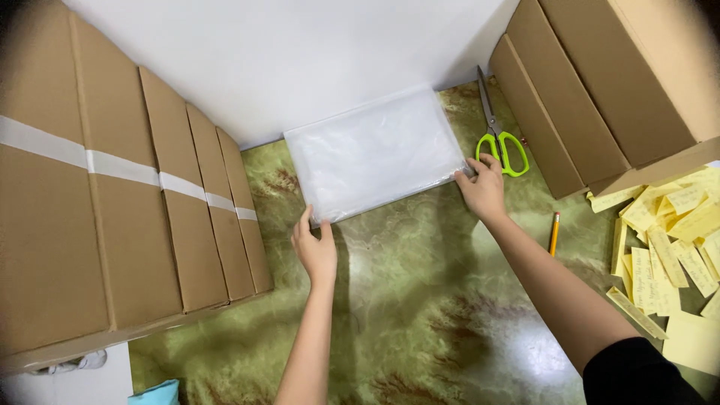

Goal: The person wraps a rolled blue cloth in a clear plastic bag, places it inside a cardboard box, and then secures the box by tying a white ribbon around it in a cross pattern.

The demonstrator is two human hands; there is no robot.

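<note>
Left hand (316, 251) rests with fingers loosely apart at the near left corner of a flat, clear rectangular plastic bag stack (375, 152), fingertips on its edge, palm on the surface below. Right hand (484, 187) sits at the near right corner, fingers curled together onto that corner; whether it pinches the plastic or only presses it, I cannot tell. Both forearms reach forward from the bottom of the view.

The bag stack lies flat on a green marbled worktop (420, 300), just ahead of both hands, its far edge against a white wall (300, 52).

Just beyond the right hand: green-handled steel scissors (496, 127), blades pointing away, one handle loop close to the fingertips. Right of that hand's wrist: an orange pencil (554, 233). Further right, a loose heap of yellow paper slips (667, 247). Brown cardboard boxes (600, 82) stand past the scissors; a row of taped brown cardboard cartons (112, 195) stands left of the left hand.

Risk, as I judge it: the plastic is slick and the worktop glossy, so uneven pressure from either hand could skew or fan the stack. A sideways move of the right hand could knock the scissors.
</note>
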